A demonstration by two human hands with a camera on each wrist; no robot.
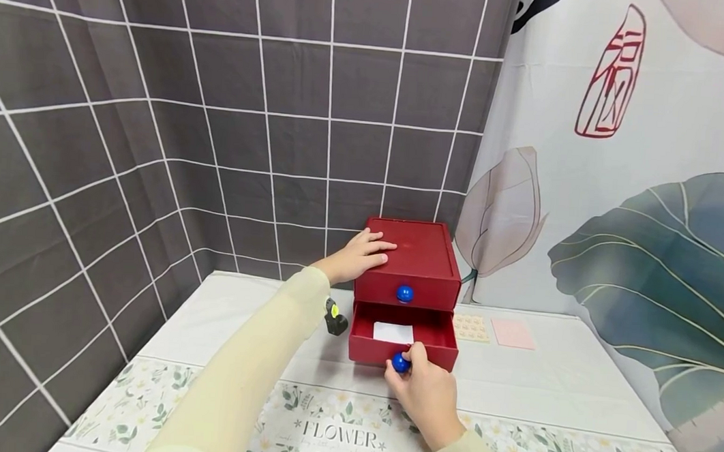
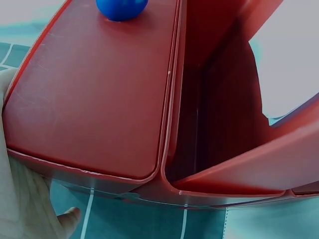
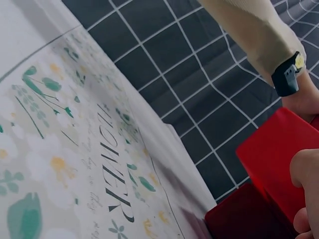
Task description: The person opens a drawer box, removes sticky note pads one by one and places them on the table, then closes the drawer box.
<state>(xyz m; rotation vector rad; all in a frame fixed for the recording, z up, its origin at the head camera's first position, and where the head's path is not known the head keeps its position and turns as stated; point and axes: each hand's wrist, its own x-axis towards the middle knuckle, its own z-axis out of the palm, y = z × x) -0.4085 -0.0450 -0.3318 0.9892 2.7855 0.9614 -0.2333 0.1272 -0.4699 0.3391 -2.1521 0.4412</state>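
Note:
A red two-drawer box [image 1: 425,250] stands at the back of the table. Its lower drawer [image 1: 368,350] is pulled out and holds a white piece, flat like paper [image 1: 393,333]. The upper drawer, with a blue knob [image 1: 404,294], is closed. My left hand [image 1: 360,253] rests with spread fingers on the left part of the box's top. My right hand [image 1: 428,392] pinches the lower drawer's blue knob [image 1: 400,362] between thumb and fingers. In the left wrist view the open drawer [image 2: 239,172] shows beside the upper front, and the white piece [image 2: 289,59] lies inside.
Right of the box lie a sheet of small beige pieces [image 1: 470,328] and a pink square [image 1: 513,333]. A flower-printed cloth [image 1: 339,426] covers the front of the table [image 1: 241,301]. Grey gridded fabric [image 1: 293,140] hangs behind and to the left, a printed curtain [image 1: 644,234] to the right.

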